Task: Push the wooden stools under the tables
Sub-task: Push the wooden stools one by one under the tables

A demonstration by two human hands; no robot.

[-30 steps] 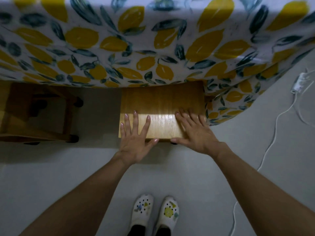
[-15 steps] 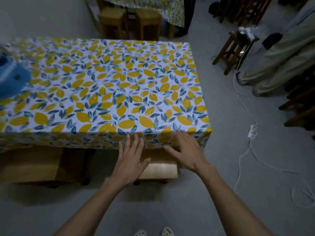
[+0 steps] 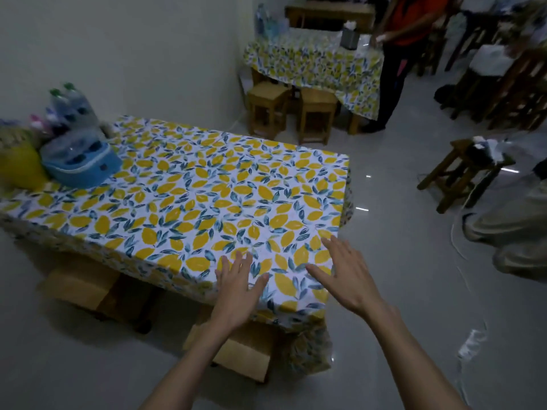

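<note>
A table with a lemon-print cloth (image 3: 192, 196) fills the middle of the view. A light wooden stool (image 3: 242, 353) sits partly under its near right corner, its front edge sticking out below my left wrist. A second stool (image 3: 80, 284) stands half under the near left side. My left hand (image 3: 236, 287) and my right hand (image 3: 346, 276) hover above the cloth's near edge, fingers spread, holding nothing. Two more stools (image 3: 268, 109) (image 3: 316, 112) stand at the front of a far table (image 3: 313, 63) with the same cloth.
A blue bag with bottles (image 3: 80, 161) and a yellow object sit on the near table's left end. A dark stool (image 3: 464, 173) stands on the floor at right beside a white cable (image 3: 470, 344). A standing person (image 3: 396, 54) is by the far table; dark chairs fill the back right.
My hands have lifted off the stool's seat and now hover over the tablecloth. The view has risen and turned right, bringing the whole table and the room into sight.
</note>
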